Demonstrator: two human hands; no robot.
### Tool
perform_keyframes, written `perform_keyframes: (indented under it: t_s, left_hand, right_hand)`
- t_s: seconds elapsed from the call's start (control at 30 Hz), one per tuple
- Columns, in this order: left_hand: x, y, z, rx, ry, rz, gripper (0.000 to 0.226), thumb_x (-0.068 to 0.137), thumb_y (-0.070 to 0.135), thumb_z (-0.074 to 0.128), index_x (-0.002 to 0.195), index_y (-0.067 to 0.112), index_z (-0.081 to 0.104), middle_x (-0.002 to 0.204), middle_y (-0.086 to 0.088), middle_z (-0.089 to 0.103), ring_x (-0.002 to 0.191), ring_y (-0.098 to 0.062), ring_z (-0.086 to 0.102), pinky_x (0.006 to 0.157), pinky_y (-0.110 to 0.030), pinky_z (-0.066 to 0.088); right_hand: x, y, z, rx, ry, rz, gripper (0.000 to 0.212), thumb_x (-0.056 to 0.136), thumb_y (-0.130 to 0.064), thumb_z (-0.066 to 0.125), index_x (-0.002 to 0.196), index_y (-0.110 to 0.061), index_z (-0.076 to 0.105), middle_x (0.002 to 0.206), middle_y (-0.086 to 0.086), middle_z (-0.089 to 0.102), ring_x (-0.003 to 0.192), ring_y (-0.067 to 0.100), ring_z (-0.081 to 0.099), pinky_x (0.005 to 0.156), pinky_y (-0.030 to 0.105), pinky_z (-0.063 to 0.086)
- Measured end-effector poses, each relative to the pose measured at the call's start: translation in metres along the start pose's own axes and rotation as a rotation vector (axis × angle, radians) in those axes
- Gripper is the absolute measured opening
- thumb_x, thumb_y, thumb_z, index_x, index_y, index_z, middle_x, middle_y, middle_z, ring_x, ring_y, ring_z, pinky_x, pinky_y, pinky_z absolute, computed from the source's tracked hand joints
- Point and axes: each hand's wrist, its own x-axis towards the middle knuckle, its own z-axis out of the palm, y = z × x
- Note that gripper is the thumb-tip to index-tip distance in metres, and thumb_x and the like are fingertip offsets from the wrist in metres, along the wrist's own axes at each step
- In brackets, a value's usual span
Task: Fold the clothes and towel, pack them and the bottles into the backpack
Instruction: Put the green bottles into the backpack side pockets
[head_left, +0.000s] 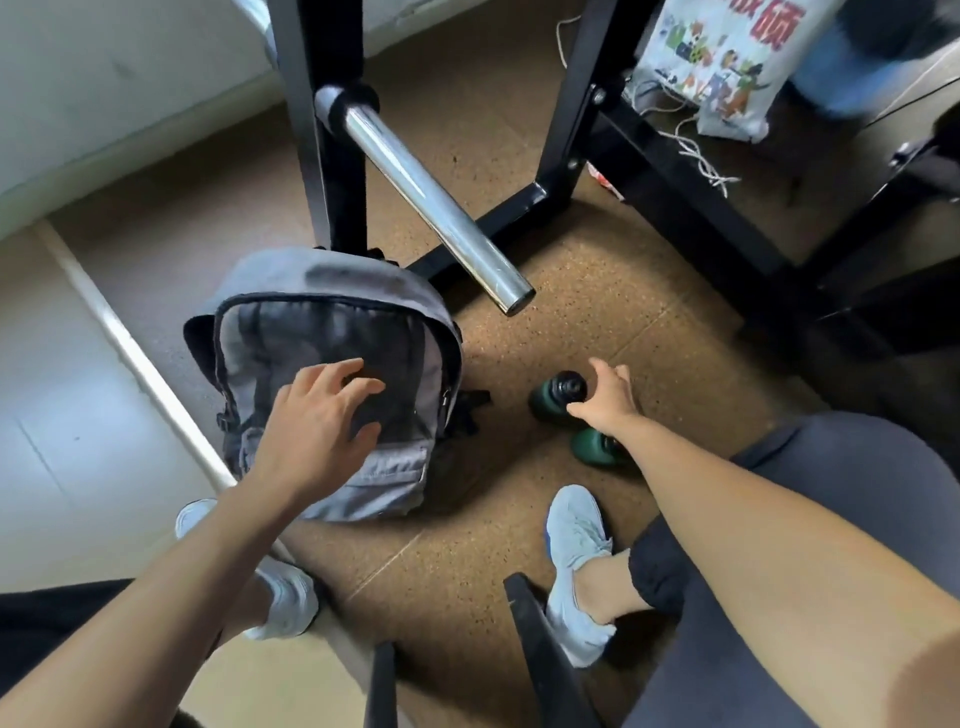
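A grey backpack (332, 332) stands on the brown floor, leaning against a black metal frame. My left hand (317, 415) hovers over its front with fingers spread and holds nothing. Two dark green bottles stand to the right of the pack. My right hand (605, 397) reaches down beside the farther bottle (556, 397), which has a black cap; the fingers touch or nearly touch it, and I cannot tell whether they grip it. My right forearm partly covers the nearer bottle (595, 449). No clothes or towel are in view.
A chrome bar (431, 202) juts out from the black frame (558, 140) just above the backpack. A printed bag (722, 62) with white cords lies at the back right. My two feet in pale shoes (579, 540) rest on the floor near a black chair leg (540, 654).
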Motion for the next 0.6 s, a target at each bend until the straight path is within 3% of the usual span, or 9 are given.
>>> perform_keyframes:
  t_s: [0.17,0.37,0.5,0.57,0.6]
  left_hand:
    - [-0.007,-0.007,0.01,0.025,0.026,-0.013,0.056,0.083,0.024,0.079,0.136,0.018,0.06,0.15,-0.015,0.049,0.132,-0.041,0.044,0.1,-0.06,0.047]
    - [0.022,0.022,0.004,0.095,0.149,0.012,0.081,0.078,0.023,0.08,0.15,0.013,0.044,0.161,-0.02,0.031,0.147,-0.042,0.027,0.111,-0.061,0.031]
    - [0.06,0.042,0.006,0.213,0.14,0.074,0.092,0.076,0.033,0.079,0.156,0.017,0.034,0.167,-0.016,0.022,0.153,-0.039,0.017,0.119,-0.057,0.014]
    - [0.079,0.039,0.01,0.29,0.087,0.056,0.096,0.078,0.038,0.077,0.159,0.02,0.027,0.164,-0.013,0.03,0.153,-0.037,0.021,0.119,-0.057,0.01]
    - [0.087,0.034,0.013,0.327,0.059,0.029,0.095,0.08,0.039,0.076,0.159,0.021,0.026,0.155,-0.012,0.043,0.148,-0.036,0.031,0.118,-0.056,0.011]
  right_hand:
    - [0.038,-0.004,0.02,-0.106,-0.131,-0.056,0.1,0.071,-0.014,0.091,0.155,-0.019,0.035,0.155,0.015,0.023,0.142,0.037,0.037,0.118,0.04,0.032]
    - [0.058,0.005,0.053,-0.328,-0.153,-0.081,0.08,0.073,-0.017,0.089,0.142,-0.023,0.047,0.144,0.012,0.036,0.131,0.043,0.046,0.107,0.048,0.046]
    - [0.055,0.006,0.061,-0.434,-0.12,-0.06,0.072,0.08,-0.01,0.082,0.14,-0.019,0.042,0.141,0.016,0.04,0.129,0.043,0.047,0.1,0.048,0.047]
    - [0.055,0.006,0.064,-0.455,-0.115,-0.07,0.072,0.081,-0.009,0.08,0.14,-0.018,0.04,0.14,0.016,0.04,0.128,0.044,0.047,0.097,0.049,0.049]
    - [0.054,0.005,0.065,-0.447,-0.119,-0.074,0.071,0.08,-0.01,0.081,0.138,-0.018,0.04,0.138,0.016,0.04,0.127,0.044,0.048,0.095,0.049,0.049]
